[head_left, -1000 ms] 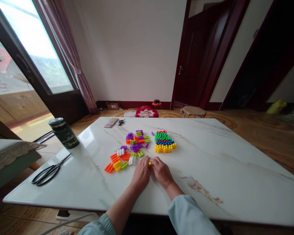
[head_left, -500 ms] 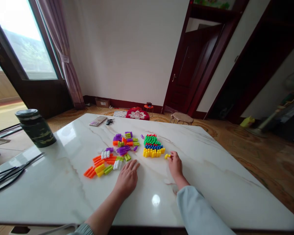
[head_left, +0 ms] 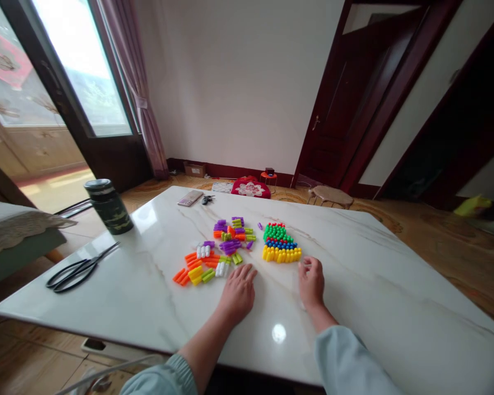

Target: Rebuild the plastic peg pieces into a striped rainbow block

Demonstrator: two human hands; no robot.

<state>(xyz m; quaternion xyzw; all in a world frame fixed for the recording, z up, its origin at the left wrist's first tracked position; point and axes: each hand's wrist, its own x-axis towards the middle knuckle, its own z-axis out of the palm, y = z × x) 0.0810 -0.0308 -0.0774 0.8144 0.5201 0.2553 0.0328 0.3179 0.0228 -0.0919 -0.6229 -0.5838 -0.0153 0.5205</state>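
My left hand (head_left: 239, 291) lies flat on the table, fingers stretched out, beside some white pegs (head_left: 222, 269). My right hand (head_left: 312, 282) rests on its side, its fingers loosely curled with a small gap at the tips and no piece visible in them. Just left of its fingertips is a tight row of yellow pegs (head_left: 280, 254). Behind that row stand blue pegs (head_left: 283, 244) and green pegs (head_left: 275, 233), with red ones among them. Left of this block lie loose groups of purple pegs (head_left: 230, 247), orange pegs (head_left: 181, 276) and lime-green pegs (head_left: 208, 275).
The white marble-patterned table (head_left: 374, 307) also bears black-handled scissors (head_left: 80, 269), a camouflage flask (head_left: 109, 207), a phone (head_left: 190, 198) and keys (head_left: 208, 199). Beyond its far edge stand a round stool (head_left: 330, 195) and a red cushion (head_left: 251, 187).
The view has turned left. The yellow piece between my right fingers no longer shows there, and the yellow row reaches slightly farther right. My left hand stays flat.
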